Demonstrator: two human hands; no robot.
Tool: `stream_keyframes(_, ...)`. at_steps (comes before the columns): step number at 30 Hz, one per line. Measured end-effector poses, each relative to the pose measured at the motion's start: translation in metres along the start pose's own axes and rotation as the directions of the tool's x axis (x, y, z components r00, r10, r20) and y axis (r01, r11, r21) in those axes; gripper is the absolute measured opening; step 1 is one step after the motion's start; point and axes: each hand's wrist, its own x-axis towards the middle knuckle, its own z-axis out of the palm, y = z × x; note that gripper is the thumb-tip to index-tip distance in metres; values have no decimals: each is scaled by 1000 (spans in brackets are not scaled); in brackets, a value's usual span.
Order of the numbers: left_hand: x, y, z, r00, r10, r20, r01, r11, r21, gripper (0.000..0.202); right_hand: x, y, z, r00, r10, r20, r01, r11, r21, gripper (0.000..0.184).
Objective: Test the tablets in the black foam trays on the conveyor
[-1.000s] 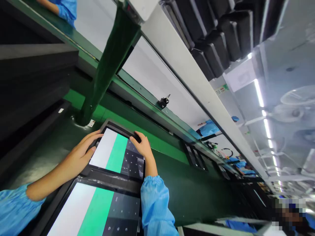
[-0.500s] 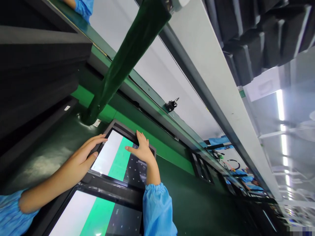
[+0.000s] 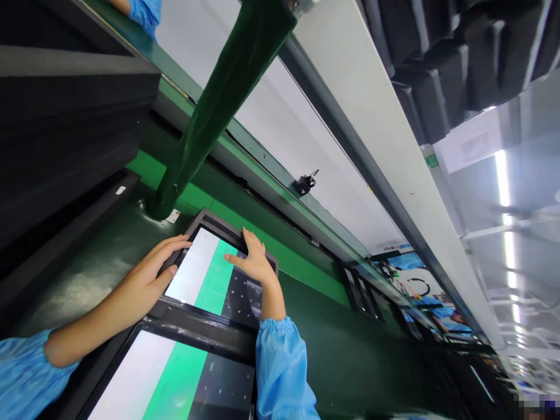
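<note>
A touch-screen unit (image 3: 214,274) sits in a black frame, lit in white and green bands with a dark number keypad at its right. My left hand (image 3: 146,283) lies along its left edge, fingers stretched towards the upper left corner and thumb slightly apart. At the upper right, my right hand (image 3: 254,259) rests with its fingers over the frame's top edge, its thumb spread out above the green band. A second lit screen (image 3: 170,379) of the same layout lies nearer to me. Both hands look open; the undersides of their fingers are hidden.
A green-wrapped post (image 3: 219,93) rises behind the screens. Dark stacked slabs (image 3: 70,111) stand at the left. A small black plug-like part (image 3: 305,184) lies on the white strip (image 3: 324,140) beyond. A co-worker's blue sleeve (image 3: 146,14) shows at the upper left.
The view has shifted slightly. Both hands keep nearly the same place on the upper screen's edges, and the screens still show the same bands.
</note>
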Motion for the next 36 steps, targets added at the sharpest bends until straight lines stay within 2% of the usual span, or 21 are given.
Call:
stream_keyframes(4,0,1,-2,1000,-6,8,6,1000,6,36,6,-4,4,994,36,-99,-41,998,-49,77)
stream_keyframes(6,0,1,-3,1000,-12,5,12,1000,3,36,-1,1,3,992,38,-120,-36,999,24,75)
stream_keyframes(9,-1,1,-3,1000,-17,-9,17,1000,-2,37,-36,14,3,974,-14,-224,51,986,160,68)
stream_keyframes(12,-2,1,-2,1000,-10,-13,10,1000,1,36,-87,20,13,940,-143,-309,183,978,104,38)
stream_keyframes(14,-3,1,-2,1000,-5,-21,5,1000,8,35,-116,19,21,939,-211,-271,228,973,33,26)
stream_keyframes(16,-3,1,-2,1000,-9,-21,9,1000,18,34,-132,18,28,944,-247,-217,244,969,-41,28)
stream_keyframes(18,-3,1,-3,1000,-20,-9,20,999,25,33,-137,17,32,943,-270,-195,256,962,-95,32)
stream_keyframes(21,-2,2,-5,1000,-21,-4,21,1000,15,32,-136,21,35,924,-320,-208,301,946,-119,32)
stream_keyframes(25,-3,3,-4,1000,-19,-3,19,1000,1,31,-141,28,34,886,-439,-149,414,894,-172,33)
stream_keyframes(28,-2,5,-2,999,-38,-4,38,999,-10,31,-136,29,29,879,-433,-200,391,894,-218,36)
stream_keyframes(30,-2,5,-2,999,-43,-6,43,999,-17,31,-121,24,24,891,-389,-235,334,911,-241,39)
stream_keyframes(32,-2,5,-2,999,-42,-6,42,999,-21,31,-97,17,19,911,-350,-219,292,921,-257,41)
stream_keyframes(36,-2,5,-2,998,-63,-9,62,998,-25,31,-49,6,15,922,-347,-171,296,918,-264,40)
